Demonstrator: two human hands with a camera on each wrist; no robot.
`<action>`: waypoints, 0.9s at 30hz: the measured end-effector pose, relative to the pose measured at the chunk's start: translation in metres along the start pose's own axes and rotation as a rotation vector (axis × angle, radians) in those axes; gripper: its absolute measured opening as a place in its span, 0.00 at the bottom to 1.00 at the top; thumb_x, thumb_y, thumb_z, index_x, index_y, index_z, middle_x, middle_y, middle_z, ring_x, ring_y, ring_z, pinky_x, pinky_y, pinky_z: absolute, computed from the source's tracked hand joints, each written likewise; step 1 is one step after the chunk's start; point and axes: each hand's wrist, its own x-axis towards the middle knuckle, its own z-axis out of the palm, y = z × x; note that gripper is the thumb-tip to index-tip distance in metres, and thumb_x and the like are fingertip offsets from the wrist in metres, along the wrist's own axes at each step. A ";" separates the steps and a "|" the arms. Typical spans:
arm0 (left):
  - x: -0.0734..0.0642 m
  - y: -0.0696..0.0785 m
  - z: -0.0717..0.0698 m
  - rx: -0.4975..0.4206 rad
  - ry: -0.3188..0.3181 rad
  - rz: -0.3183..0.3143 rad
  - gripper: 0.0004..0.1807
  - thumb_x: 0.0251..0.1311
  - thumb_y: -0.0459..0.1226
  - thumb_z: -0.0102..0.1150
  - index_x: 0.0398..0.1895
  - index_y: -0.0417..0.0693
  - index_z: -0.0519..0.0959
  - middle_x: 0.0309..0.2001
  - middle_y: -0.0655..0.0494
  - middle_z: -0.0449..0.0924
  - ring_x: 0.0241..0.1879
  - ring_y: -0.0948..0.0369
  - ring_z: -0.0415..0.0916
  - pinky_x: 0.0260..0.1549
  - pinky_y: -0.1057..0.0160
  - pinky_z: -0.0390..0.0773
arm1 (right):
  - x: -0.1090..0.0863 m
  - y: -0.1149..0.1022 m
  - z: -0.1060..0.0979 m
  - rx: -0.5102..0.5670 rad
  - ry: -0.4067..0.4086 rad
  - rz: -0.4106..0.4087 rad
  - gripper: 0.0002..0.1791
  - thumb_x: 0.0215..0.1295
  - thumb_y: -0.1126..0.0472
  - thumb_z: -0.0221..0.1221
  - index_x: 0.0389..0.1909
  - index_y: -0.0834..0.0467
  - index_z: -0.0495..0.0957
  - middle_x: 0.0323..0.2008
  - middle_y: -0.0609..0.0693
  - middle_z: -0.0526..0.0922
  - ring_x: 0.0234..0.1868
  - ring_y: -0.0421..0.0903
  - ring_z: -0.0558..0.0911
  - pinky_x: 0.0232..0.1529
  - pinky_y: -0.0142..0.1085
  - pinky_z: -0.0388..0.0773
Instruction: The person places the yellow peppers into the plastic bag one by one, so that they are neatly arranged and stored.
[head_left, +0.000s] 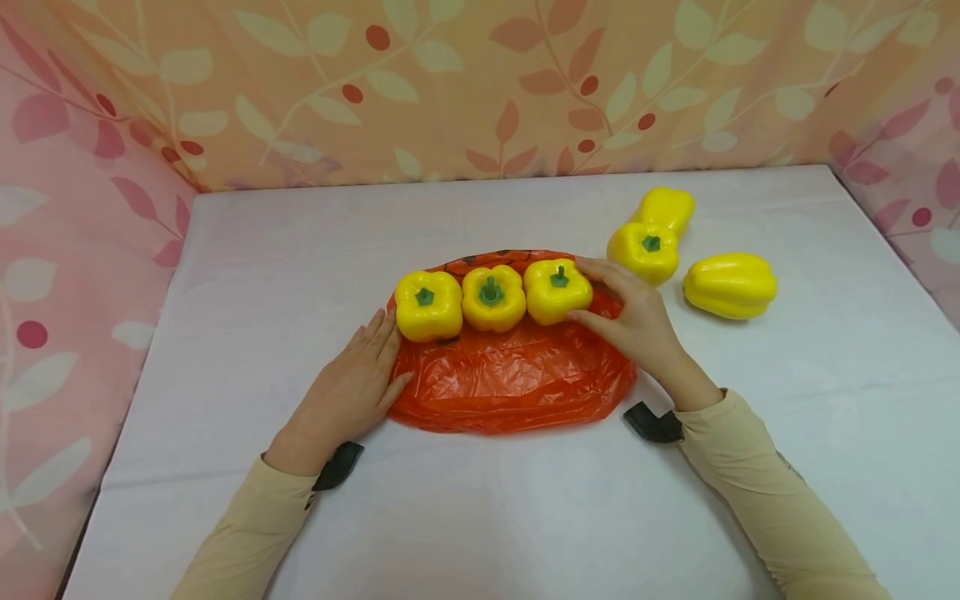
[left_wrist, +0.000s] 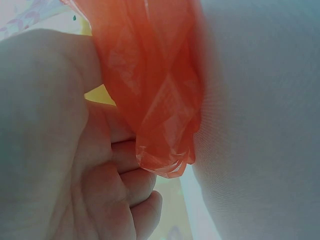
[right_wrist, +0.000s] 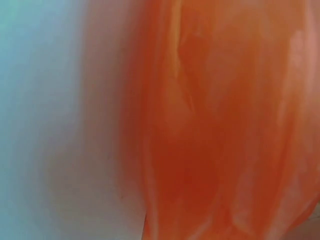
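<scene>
Three yellow bell peppers, the left one (head_left: pixel 428 307), the middle one (head_left: pixel 493 298) and the right one (head_left: pixel 558 291), stand in a row on a crumpled red plastic bag (head_left: pixel 510 375). My left hand (head_left: pixel 356 379) lies along the bag's left side, fingers fairly straight, fingertips beside the left pepper. In the left wrist view the bag (left_wrist: pixel 150 85) hangs against the palm and fingers. My right hand (head_left: pixel 637 321) holds the right pepper between thumb and fingers. The bag (right_wrist: pixel 215 125) fills much of the right wrist view, blurred, and hides most of that hand.
Behind my right hand are two more yellow peppers, one stem up (head_left: pixel 642 252) and one behind it (head_left: pixel 666 208). Another pepper (head_left: pixel 730 286) lies on its side farther right. A white cloth covers the table (head_left: pixel 510 517); patterned curtains (head_left: pixel 465 92) stand behind it.
</scene>
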 end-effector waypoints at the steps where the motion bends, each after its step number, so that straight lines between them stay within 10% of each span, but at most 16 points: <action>1: 0.000 0.000 0.000 0.000 -0.001 0.000 0.38 0.66 0.45 0.51 0.68 0.26 0.53 0.71 0.34 0.48 0.71 0.43 0.45 0.66 0.46 0.52 | 0.000 0.000 0.000 0.004 -0.002 0.004 0.33 0.49 0.70 0.70 0.59 0.66 0.71 0.58 0.59 0.75 0.60 0.54 0.71 0.57 0.46 0.71; 27: -0.001 0.001 0.000 -0.008 0.005 -0.006 0.38 0.66 0.46 0.52 0.68 0.26 0.55 0.70 0.34 0.50 0.70 0.43 0.45 0.66 0.47 0.52 | -0.001 -0.006 -0.006 0.119 -0.019 0.059 0.32 0.51 0.69 0.68 0.60 0.64 0.71 0.58 0.58 0.75 0.59 0.52 0.73 0.54 0.48 0.73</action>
